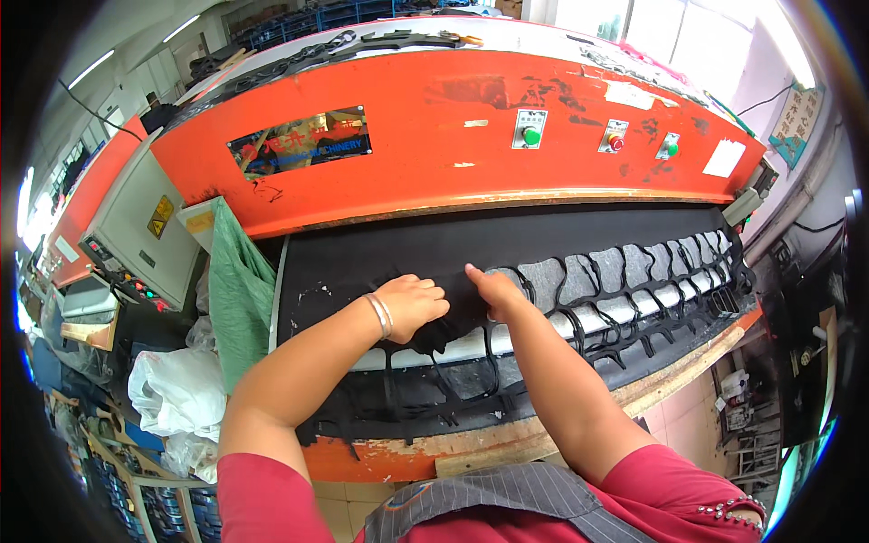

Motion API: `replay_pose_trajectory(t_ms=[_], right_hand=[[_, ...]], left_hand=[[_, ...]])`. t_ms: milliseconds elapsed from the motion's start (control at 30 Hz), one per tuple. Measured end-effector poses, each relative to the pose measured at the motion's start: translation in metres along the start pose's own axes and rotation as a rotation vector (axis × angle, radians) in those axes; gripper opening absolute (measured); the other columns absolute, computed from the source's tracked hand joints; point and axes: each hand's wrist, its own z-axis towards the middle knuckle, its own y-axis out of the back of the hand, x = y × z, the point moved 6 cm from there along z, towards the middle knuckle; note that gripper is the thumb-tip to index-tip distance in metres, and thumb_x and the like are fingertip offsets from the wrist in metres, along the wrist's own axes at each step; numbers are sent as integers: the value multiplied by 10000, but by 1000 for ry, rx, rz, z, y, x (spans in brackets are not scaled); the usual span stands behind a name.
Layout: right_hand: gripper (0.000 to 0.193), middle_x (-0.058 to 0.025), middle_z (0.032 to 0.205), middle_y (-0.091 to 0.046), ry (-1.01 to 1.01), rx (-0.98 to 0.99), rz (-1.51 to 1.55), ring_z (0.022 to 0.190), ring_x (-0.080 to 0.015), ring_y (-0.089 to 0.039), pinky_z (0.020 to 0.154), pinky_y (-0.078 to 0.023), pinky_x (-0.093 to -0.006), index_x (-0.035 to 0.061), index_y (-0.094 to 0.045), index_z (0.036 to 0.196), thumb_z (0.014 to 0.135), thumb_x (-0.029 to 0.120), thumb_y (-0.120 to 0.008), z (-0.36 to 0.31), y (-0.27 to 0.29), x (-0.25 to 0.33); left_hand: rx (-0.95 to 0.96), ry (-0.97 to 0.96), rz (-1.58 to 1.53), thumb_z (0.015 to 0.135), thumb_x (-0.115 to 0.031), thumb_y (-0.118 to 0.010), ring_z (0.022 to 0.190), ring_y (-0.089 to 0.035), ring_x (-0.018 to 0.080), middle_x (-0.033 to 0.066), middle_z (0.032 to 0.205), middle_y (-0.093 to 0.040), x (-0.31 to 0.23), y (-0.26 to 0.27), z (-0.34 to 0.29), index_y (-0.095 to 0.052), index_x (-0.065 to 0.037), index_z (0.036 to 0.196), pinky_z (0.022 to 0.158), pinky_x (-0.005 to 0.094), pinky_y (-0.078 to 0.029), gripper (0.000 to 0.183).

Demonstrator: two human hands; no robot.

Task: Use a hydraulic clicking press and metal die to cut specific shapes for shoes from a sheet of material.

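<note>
Bent over the bed of an orange press, I have both hands close together near its middle. My left hand, with silver bangles on the wrist, is closed on a bunched part of a thin black sheet. To its right, my right hand has the thumb stretched out over the black material; its other fingers curl underneath and are mostly hidden. A torn black web of cut-out sheet, full of holes, runs from my hands to the right end of the bed. Grey and white surface shows through the holes.
The orange press beam spans the far side, with a green button and a red button. A grey control box, a green cloth and white plastic bags stand left. A worn wooden edge runs along the front.
</note>
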Motion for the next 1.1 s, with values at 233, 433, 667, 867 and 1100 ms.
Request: replay_pose_trajectory(t_ms=[233, 433, 667, 867, 1100], right_hand=[[897, -139, 1411, -481, 140, 293, 578, 1187, -266, -535, 980, -428, -424, 20, -356, 1433, 894, 737, -359, 12, -21, -25], [757, -262, 1141, -604, 406, -210, 34, 1025, -378, -597, 946, -421, -493, -23, -477, 1312, 925, 626, -441, -7, 2, 2], [714, -272, 1041, -636, 319, -192, -294, 897, -371, -628, 775, -498, -464, -107, -578, 1139, 818, 524, -665, -6, -58, 26], [300, -159, 841, -620, 99, 147, -221, 756, -252, -623, 550, -466, -418, -29, -635, 997, 859, 237, -640, 0, -90, 6], [587, -164, 1312, -576, 181, 514, 463, 1183, -264, -561, 1018, -412, -366, 38, -563, 1281, 955, 511, -445, -29, -95, -1]], left_hand=[[72, -206, 185, 622, -51, -694, 1459, -188, 327, 223, 1525, -278, -17, -4, 42, -642, -65, 999, 1175, 462, -222, 381], [50, -71, 167, 598, -98, -710, 1085, -583, 299, 114, 1021, -633, -11, 22, 11, -630, -101, 1026, 1151, 492, -259, 436], [-914, 356, -1454, 640, -119, -830, 1128, -591, 239, 91, 1190, -613, 38, -2, -116, -507, -24, 1273, 979, 391, -478, 717], [-639, 529, -2093, 653, 37, -756, 1053, -623, 229, 102, 1166, -632, 42, -73, -90, -508, -6, 1289, 955, 366, -492, 684], [-790, 432, -1750, 575, -64, -871, 1045, -603, 184, 93, 1134, -632, 32, -75, -75, -502, 27, 1266, 951, 323, -477, 788]])
